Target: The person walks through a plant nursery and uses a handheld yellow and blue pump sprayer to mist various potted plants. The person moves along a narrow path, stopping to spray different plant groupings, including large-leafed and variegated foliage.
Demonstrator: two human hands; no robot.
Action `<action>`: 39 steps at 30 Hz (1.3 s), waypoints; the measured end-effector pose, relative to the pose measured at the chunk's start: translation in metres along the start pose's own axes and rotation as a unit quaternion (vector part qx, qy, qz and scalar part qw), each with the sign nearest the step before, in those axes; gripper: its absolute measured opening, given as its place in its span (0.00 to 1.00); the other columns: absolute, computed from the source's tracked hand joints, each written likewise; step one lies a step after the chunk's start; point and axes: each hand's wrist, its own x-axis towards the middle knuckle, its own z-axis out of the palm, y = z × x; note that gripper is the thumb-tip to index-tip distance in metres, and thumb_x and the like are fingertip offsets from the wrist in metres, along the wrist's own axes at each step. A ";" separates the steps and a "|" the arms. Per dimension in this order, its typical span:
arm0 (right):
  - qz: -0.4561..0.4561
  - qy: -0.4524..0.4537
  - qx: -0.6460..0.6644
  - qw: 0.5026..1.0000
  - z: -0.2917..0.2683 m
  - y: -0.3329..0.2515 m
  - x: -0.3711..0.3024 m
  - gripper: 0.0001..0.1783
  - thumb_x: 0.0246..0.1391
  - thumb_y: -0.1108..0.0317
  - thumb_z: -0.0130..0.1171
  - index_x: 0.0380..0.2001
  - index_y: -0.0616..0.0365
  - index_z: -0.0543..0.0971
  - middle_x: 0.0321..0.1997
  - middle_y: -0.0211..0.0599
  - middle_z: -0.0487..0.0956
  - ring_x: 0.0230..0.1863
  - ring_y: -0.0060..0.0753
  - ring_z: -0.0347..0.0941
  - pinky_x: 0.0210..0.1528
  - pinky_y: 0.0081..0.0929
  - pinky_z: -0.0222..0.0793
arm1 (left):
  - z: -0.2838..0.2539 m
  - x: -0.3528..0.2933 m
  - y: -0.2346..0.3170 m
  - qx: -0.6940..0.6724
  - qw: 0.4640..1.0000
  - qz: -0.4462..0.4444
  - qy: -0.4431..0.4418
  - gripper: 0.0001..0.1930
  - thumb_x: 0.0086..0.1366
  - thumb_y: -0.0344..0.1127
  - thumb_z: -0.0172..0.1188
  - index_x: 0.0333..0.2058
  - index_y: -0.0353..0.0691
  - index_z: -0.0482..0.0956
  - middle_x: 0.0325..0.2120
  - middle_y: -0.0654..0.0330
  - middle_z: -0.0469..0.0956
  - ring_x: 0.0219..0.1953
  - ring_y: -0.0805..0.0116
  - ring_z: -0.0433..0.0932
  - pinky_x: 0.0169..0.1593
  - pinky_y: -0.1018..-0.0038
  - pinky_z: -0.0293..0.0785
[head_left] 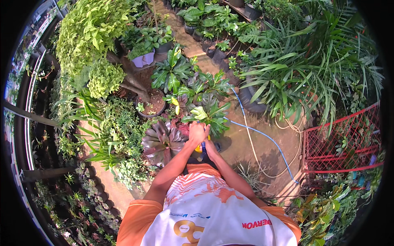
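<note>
Seen from above, a person in a white shirt with orange sleeves and an orange pattern [197,201] stands on a sunlit brown path [242,153] among dense plants. Both bare arms reach forward and meet in front of the body.

The left hand [198,132] is uppermost, its fingers curled into a fist around the upper part of a slim dark-blue handle-like object [203,148]. The right hand [210,148] is just below and to the right, against the same object; its fingers are mostly hidden, so I cannot tell how tightly they close. The object is between the hands and the person's waist, with a small bright-yellow piece [198,149] beside it; whether the two are joined is unclear.

Just beyond the hands is a leafy plant with glossy, deeply lobed green leaves [213,115]. To their left sits a broad rosette of dark purple leaves [164,143]. On the right, a thin blue hose [266,133] and a cream-coloured hose [249,131] curve over the path near a red metal lattice panel [342,141].
</note>
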 end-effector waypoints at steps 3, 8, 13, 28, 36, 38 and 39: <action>-0.009 -0.015 -0.008 1.000 0.001 -0.016 0.000 0.25 0.65 0.46 0.41 0.26 0.55 0.75 0.20 0.26 0.73 0.21 0.20 0.68 0.28 0.19 0.65 | -0.025 0.019 0.023 -0.037 0.997 0.004 0.064 0.20 0.59 0.44 0.56 0.14 0.39 0.76 0.15 0.52 0.76 0.28 0.50 0.72 0.37 0.57 0.65; 0.021 -0.008 0.013 1.000 -0.001 -0.019 0.003 0.19 0.60 0.54 0.46 0.25 0.55 0.75 0.18 0.27 0.72 0.20 0.21 0.68 0.27 0.21 0.66 | -0.102 0.052 0.072 -0.015 0.995 0.044 0.091 0.20 0.60 0.41 0.58 0.12 0.38 0.73 0.11 0.53 0.70 0.23 0.50 0.67 0.33 0.56 0.61; 0.028 0.011 0.045 0.999 0.003 -0.028 -0.007 0.18 0.59 0.54 0.47 0.25 0.55 0.75 0.18 0.27 0.72 0.19 0.21 0.68 0.26 0.20 0.65 | -0.085 0.044 0.073 0.014 0.992 0.049 0.119 0.18 0.64 0.42 0.54 0.19 0.38 0.78 0.16 0.54 0.75 0.28 0.50 0.70 0.35 0.56 0.61; 0.014 -0.025 0.040 0.999 0.018 -0.025 -0.008 0.25 0.67 0.46 0.40 0.29 0.55 0.75 0.21 0.27 0.74 0.22 0.19 0.70 0.28 0.21 0.66 | -0.023 -0.002 0.015 0.087 0.996 -0.002 0.035 0.17 0.66 0.45 0.50 0.24 0.42 0.79 0.25 0.55 0.81 0.33 0.50 0.73 0.38 0.55 0.61; -0.008 -0.020 0.058 0.998 0.013 -0.008 -0.002 0.26 0.67 0.46 0.39 0.31 0.55 0.74 0.22 0.28 0.75 0.23 0.20 0.71 0.28 0.20 0.67 | -0.016 -0.005 0.014 0.087 0.996 0.017 0.031 0.19 0.67 0.46 0.48 0.24 0.42 0.78 0.24 0.55 0.80 0.33 0.53 0.74 0.40 0.56 0.63; -0.014 -0.016 0.067 0.998 0.008 0.000 -0.002 0.25 0.67 0.45 0.39 0.32 0.55 0.74 0.22 0.28 0.75 0.23 0.20 0.71 0.29 0.20 0.66 | -0.013 -0.005 0.017 0.082 0.996 0.023 0.012 0.19 0.66 0.47 0.48 0.24 0.42 0.79 0.24 0.54 0.80 0.33 0.52 0.74 0.40 0.56 0.63; -0.013 -0.015 0.070 0.997 0.007 0.001 -0.004 0.25 0.67 0.45 0.39 0.32 0.55 0.74 0.23 0.28 0.75 0.23 0.20 0.71 0.29 0.20 0.66 | -0.011 -0.005 0.016 0.078 0.997 0.024 0.002 0.19 0.66 0.47 0.48 0.24 0.42 0.79 0.24 0.54 0.80 0.33 0.52 0.74 0.39 0.56 0.63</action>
